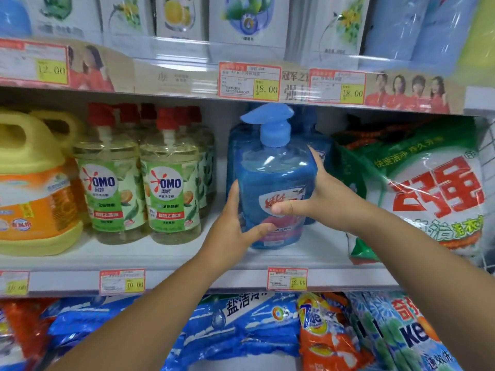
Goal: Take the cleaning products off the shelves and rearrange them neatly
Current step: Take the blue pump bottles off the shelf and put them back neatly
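– Shelving carries everything here. The middle shelf point(134, 253) runs the full width, and the blue pump bottle point(273, 183) stands near its front edge, right of centre. What crowds it?

– The biggest thing is the green-and-white powder bag point(428, 188), slumped at the shelf's right end and leaning in toward the bottle. At the left end sits a yellow jug point(32, 188). Next come the OMO bottles point(171, 188), two along the front edge with more behind, near the blue bottle's left side. Other blue bottles point(232, 145) stand right behind it, toward the back edge.

– And the hands?

– Both are clamped on the bottle. The left hand point(235, 226) grips its lower left flank, thumb across the bottom of the label. The right hand point(318, 199) wraps the right side, fingers curled round the back and thumb pressed on the front. I cannot tell whether the base rests on the board or hangs just clear of it.

– What could go wrong?

– Three things, I think. The bag may sag into the gap once the bottle comes out, because nothing else seems to prop it. The bottle looks full and smooth-sided, so a thumbs-on-label grip could slip if it tilts. The pump head point(270, 121) sits close under the upper shelf's front edge, so a straight lift would knock it. Drawing the bottle forward first seems safer.

– Anything smaller?

– The price tag point(287, 279) on the front edge, directly below the bottle. A forearm brushing past could scrape it loose.
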A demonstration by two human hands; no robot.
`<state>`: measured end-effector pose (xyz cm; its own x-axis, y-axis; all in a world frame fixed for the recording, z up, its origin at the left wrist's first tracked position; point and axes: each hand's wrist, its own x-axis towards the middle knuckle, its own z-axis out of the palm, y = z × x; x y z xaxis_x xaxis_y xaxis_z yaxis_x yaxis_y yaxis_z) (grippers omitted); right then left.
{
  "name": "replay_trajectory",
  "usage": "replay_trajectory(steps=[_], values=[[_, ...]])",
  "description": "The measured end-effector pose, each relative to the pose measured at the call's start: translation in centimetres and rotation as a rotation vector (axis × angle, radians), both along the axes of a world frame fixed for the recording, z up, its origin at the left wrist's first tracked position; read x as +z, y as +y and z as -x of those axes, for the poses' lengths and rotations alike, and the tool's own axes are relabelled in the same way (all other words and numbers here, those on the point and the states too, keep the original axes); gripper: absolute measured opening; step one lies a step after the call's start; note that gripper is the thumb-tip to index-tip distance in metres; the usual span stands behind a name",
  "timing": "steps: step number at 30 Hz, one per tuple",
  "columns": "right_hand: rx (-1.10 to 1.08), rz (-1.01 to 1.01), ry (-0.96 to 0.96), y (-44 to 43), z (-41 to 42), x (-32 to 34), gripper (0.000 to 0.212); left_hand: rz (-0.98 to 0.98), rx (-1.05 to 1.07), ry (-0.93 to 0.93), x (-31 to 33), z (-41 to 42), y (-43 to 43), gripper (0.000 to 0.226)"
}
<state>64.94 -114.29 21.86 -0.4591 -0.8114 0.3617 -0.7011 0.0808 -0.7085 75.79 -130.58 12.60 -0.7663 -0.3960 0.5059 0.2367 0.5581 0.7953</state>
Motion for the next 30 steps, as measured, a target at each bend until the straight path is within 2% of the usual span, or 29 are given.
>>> replay_trajectory(steps=[5, 8, 10, 13, 15, 19, 26, 30], values=[[-0.054, -0.076, 0.041, -1.6, -0.3, 2.0, 0.093, -0.070, 0.010, 0.016, 0.3, -0.1, -0.4, 0.086], [-0.108, -0.050, -0.068, -2.1, 0.6, 1.8, 0.076, -0.046, 0.038, -0.031, -0.1, 0.5, -0.4, 0.080], [-0.172, 0.014, -0.159, -1.7, 1.2, 0.4, 0.080, 0.002, 0.079, -0.073, -0.8, 0.8, -0.4, 0.085], [-0.292, 0.166, -0.053, -1.0, 1.7, -2.8, 0.093, 0.104, 0.129, -0.115, -1.4, 0.8, -0.2, 0.098], [-0.262, 0.215, -0.065, -0.7, 1.5, -5.0, 0.086, 0.155, 0.140, -0.121, -1.5, 0.8, 0.0, 0.102], [-0.256, 0.206, -0.087, -0.9, 1.3, -7.9, 0.078, 0.162, 0.164, -0.134, -1.4, 1.2, 0.0, 0.099], [-0.295, 0.228, -0.123, -1.9, 2.0, -8.7, 0.090, 0.206, 0.234, -0.278, -0.9, 2.3, 0.0, 0.097], [-0.336, 0.161, -0.148, -1.9, 2.1, -8.5, 0.093, 0.089, 0.142, -0.310, -0.2, 1.4, -0.2, 0.096]])
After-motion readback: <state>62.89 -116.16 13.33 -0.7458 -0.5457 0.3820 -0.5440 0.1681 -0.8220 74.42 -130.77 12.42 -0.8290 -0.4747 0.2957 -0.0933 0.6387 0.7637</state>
